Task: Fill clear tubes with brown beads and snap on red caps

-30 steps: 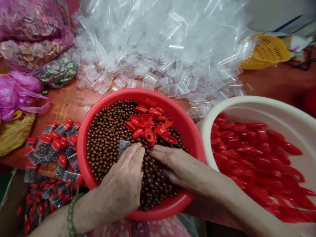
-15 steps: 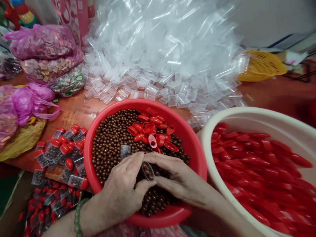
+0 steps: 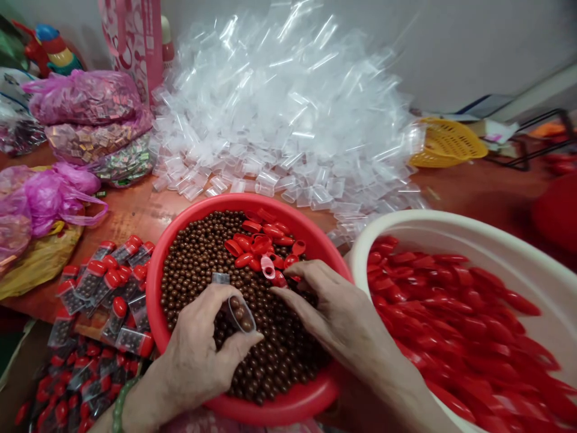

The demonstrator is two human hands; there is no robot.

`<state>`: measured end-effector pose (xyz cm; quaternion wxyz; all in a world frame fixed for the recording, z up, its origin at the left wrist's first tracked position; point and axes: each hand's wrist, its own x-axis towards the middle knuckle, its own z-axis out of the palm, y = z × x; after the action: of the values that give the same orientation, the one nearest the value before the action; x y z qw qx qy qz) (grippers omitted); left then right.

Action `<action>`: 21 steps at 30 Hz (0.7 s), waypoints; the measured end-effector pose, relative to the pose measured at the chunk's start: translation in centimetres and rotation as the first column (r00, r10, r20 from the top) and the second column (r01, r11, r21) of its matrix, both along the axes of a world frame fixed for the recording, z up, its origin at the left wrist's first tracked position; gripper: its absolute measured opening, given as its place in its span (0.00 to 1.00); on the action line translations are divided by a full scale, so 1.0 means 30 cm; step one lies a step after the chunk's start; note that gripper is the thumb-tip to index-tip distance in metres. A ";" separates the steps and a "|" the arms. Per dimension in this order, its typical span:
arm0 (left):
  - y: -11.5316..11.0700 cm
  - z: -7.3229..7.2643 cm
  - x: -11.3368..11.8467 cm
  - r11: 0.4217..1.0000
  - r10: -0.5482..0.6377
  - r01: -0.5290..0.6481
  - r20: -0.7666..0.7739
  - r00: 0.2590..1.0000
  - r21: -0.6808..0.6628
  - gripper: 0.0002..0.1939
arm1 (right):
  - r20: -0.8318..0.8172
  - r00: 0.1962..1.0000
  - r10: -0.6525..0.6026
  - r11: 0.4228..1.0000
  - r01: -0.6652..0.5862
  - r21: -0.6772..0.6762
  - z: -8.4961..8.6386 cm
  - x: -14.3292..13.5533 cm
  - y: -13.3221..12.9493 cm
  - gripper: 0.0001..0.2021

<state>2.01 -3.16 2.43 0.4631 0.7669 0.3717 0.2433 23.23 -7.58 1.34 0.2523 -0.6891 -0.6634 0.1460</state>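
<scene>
My left hand (image 3: pixel 205 343) is closed around a small clear plastic container (image 3: pixel 242 314), its oval mouth tilted up with brown balls inside. Over the same red basin, my right hand (image 3: pixel 322 304) has thumb and fingers apart, with no grip on anything. Its fingertips are beside a cluster of glossy red caps (image 3: pixel 261 243) that lie on the balls. One pinkish cap (image 3: pixel 267 267) sits among them. Shiny brown chocolate-like balls (image 3: pixel 193 258) fill the red basin (image 3: pixel 155 288). Another clear container (image 3: pixel 220 278) shows just beyond my left fingers.
A white tub (image 3: pixel 433 219) of red caps stands right of the basin. Behind rises a big heap of clear containers (image 3: pixel 270 120). Filled, red-capped containers (image 3: pixel 108 276) lie at left, near pink bags (image 3: pixel 85 96). A yellow basket (image 3: pixel 446 141) sits at back right.
My hands have parted. The right let go of the container and moved toward the red caps, its fingers opening; the left keeps the container. The whole view has shifted slightly.
</scene>
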 end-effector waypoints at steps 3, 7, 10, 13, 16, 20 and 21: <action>0.016 -0.012 0.006 0.999 -0.003 0.004 0.021 1.000 -0.045 0.12 | 0.061 0.998 -0.030 1.000 0.029 0.011 -0.033 -0.018 0.052 0.08; 0.034 -0.018 0.008 0.986 -0.023 0.032 0.058 0.998 -0.161 0.14 | 0.069 0.995 -0.070 0.997 0.071 -0.013 -0.067 -0.031 0.095 0.06; 0.040 -0.018 0.005 0.983 -0.058 0.065 0.044 0.997 -0.171 0.13 | 0.032 0.994 -0.103 0.995 0.102 0.017 -0.059 -0.020 0.085 0.08; 0.037 -0.022 0.005 0.991 0.004 0.006 0.072 0.997 -0.132 0.10 | -0.217 0.962 -0.168 0.986 0.166 -0.026 -0.025 -0.015 0.049 0.10; 0.031 -0.027 0.011 0.995 0.072 -0.059 0.163 0.984 -0.081 0.08 | -0.492 0.853 -0.175 0.982 0.119 -0.144 0.007 -0.028 0.012 0.10; 0.023 -0.031 0.012 0.996 0.078 -0.066 0.210 0.975 -0.064 0.08 | -0.554 0.826 -0.102 0.985 0.007 -0.171 0.022 -0.050 -0.011 0.12; 0.021 -0.031 0.010 0.997 0.071 -0.060 0.205 0.976 -0.056 0.07 | -0.550 0.832 -0.076 0.986 -0.019 -0.164 0.021 -0.054 -0.012 0.14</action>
<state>2.30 -2.54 1.50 0.5099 0.7130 0.3527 0.3274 21.62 -7.95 1.99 0.3789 -0.6453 -0.5372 0.3892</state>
